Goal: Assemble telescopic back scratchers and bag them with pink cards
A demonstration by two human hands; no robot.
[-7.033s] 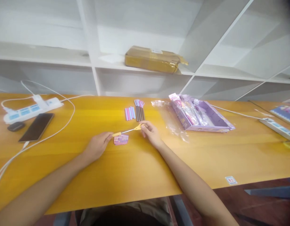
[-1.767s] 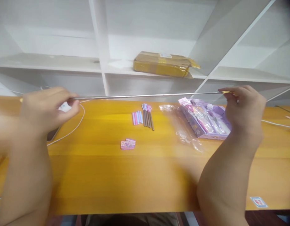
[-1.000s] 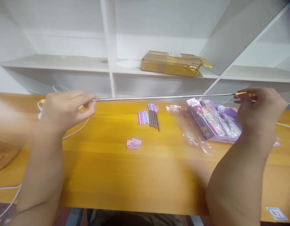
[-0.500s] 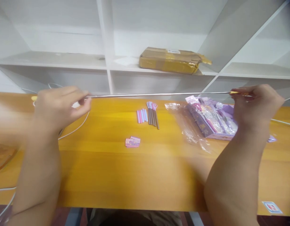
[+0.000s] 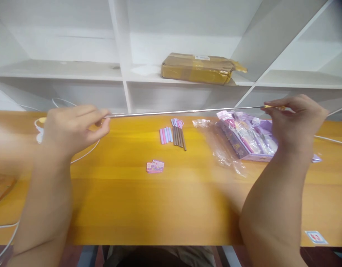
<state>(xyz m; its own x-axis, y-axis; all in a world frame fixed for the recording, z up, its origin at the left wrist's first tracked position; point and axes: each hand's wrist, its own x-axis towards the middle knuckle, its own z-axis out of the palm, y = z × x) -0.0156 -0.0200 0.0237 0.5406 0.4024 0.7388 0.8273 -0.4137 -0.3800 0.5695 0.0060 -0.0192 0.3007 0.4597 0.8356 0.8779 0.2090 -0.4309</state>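
Note:
A thin metal rod (image 5: 184, 111) is stretched nearly level above the far part of the wooden table. My left hand (image 5: 76, 128) pinches its left end; a yellow tip shows behind that hand. At the other end, my right hand (image 5: 295, 115) pinches the yellow-orange end piece. Between and below the hands lie several dark metal sticks with pink and blue claw-shaped heads (image 5: 178, 133), several pink and blue tubes (image 5: 166, 135) beside them, and small pink cards (image 5: 155, 166). A purple box (image 5: 248, 139) of wrapped items is just left of my right forearm.
Clear plastic wrap (image 5: 222, 150) lies left of the purple box. A taped brown package (image 5: 197, 68) rests on the white shelf (image 5: 84, 70) behind. White cables cross both sides of the table (image 5: 148, 211). A small sticker (image 5: 316, 237) is at the front right edge.
The view has shifted slightly. My right hand has come slightly left and up, and the gap between the hands is a little smaller. Both still hold the rod.

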